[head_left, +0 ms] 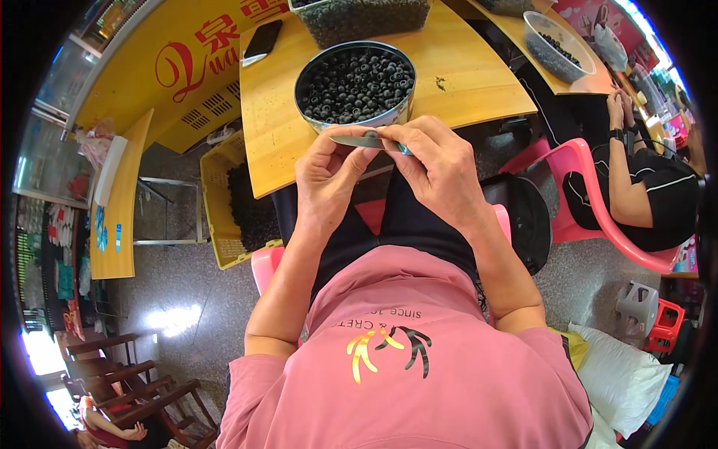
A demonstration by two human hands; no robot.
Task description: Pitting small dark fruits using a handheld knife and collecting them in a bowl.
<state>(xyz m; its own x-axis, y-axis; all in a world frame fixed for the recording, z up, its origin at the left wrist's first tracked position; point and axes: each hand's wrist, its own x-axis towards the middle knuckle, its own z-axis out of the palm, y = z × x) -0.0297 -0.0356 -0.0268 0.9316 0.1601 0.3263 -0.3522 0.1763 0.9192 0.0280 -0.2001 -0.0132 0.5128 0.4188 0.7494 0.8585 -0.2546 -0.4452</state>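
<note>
My left hand (327,173) is closed, its thumb and fingertips pinching a small, dark, round fruit or nut (372,135). Between the fingers of my right hand (440,166) is a small knife; its blue handle end shows, and the pointed blade (348,141) extends left across the round piece. Both hands meet just in front of a large round metal tin (393,117), filled with many similar dark round pieces (351,82). I cannot tell exactly what kind they are, nor whether the blade has cut in.
The tin stands on a yellow wooden table (464,90), with a clear tub (366,26) behind it and a phone (266,37) at left. Below left, a yellow crate (215,187) contains dark pieces. A person (636,183) sits at right on a pink chair (591,179), near another bowl (561,56).
</note>
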